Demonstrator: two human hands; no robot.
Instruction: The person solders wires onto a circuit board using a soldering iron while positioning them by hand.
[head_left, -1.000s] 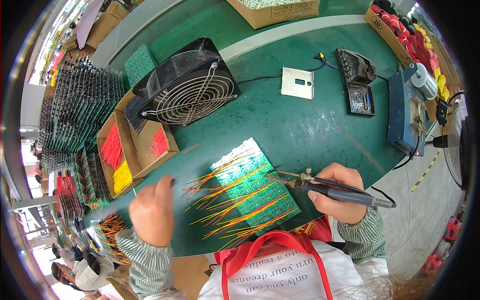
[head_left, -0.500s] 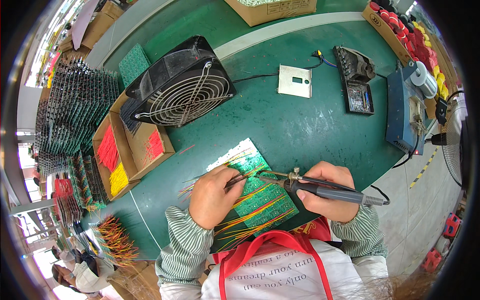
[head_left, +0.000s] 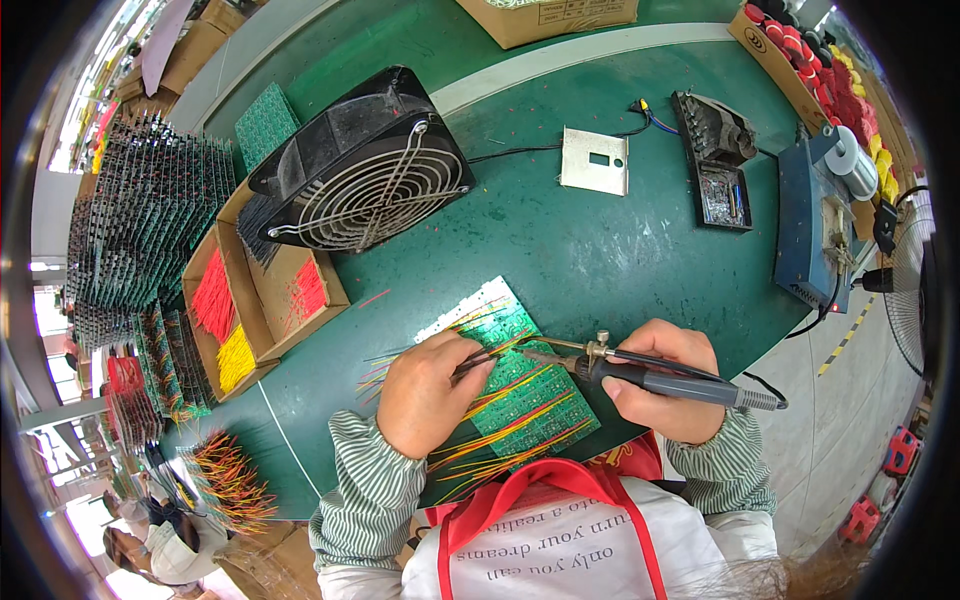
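My right hand (head_left: 672, 378) grips a soldering iron (head_left: 680, 386) with a grey handle and a thin feed tube clamped alongside. Its tip points left, at or just above a green circuit board (head_left: 520, 425) lying tilted on the bench. Closed over the board's left side, my left hand (head_left: 428, 392) pinches thin wires, with dark strands reaching toward the iron's tip; the fingers partly hide them. Red, yellow and dark wires (head_left: 515, 415) lie in rows across the board, and loose ends stick out left of my left hand.
A black fan (head_left: 375, 170) stands by a cardboard box (head_left: 330, 290) of red, yellow and dark wires. Board stacks (head_left: 140, 220) fill the far left. A metal plate (head_left: 594, 162), a black tray (head_left: 722, 200) and a blue soldering station (head_left: 808, 225) with a solder spool stand beyond and to the right.
My right hand and the soldering iron have shifted slightly right, and the tip has drawn back a little. My left hand stays nearly in place. The view has shifted very slightly.
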